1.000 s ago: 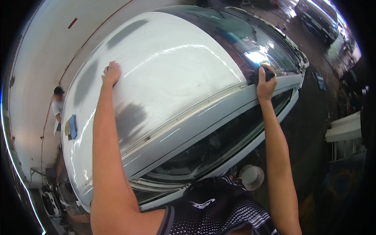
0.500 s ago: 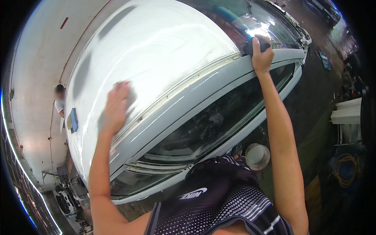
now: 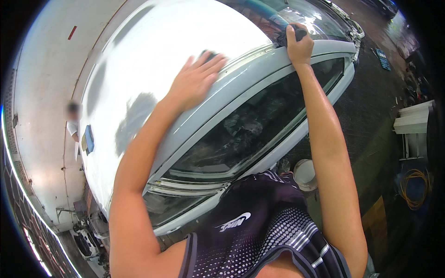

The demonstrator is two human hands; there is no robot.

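Observation:
My left hand (image 3: 197,78) lies on the white car roof (image 3: 185,32) close to its side edge, fingers stretched and slightly apart, a little blurred. A small dark patch shows between its fingertips; whether it is on the roof or under the hand, I cannot tell. At the front corner of the roof, beside the windshield (image 3: 320,21), my right hand (image 3: 300,44) is closed around a bunched dark cloth (image 3: 282,38). Behind my left forearm, a dull grey patch (image 3: 136,118) marks the roof.
The car's side window (image 3: 245,129) is below my arms. A blue block-like object (image 3: 88,139) rests at the roof's far left, near another person (image 3: 73,123). On the floor are a white bucket (image 3: 305,175), a coiled yellow hose (image 3: 415,189) and a blue tool case (image 3: 383,59).
My left hand has slid forward and right along the roof, uncovering the grey patch. My right hand stays closed on the cloth at the windshield corner, while the view has shifted slightly.

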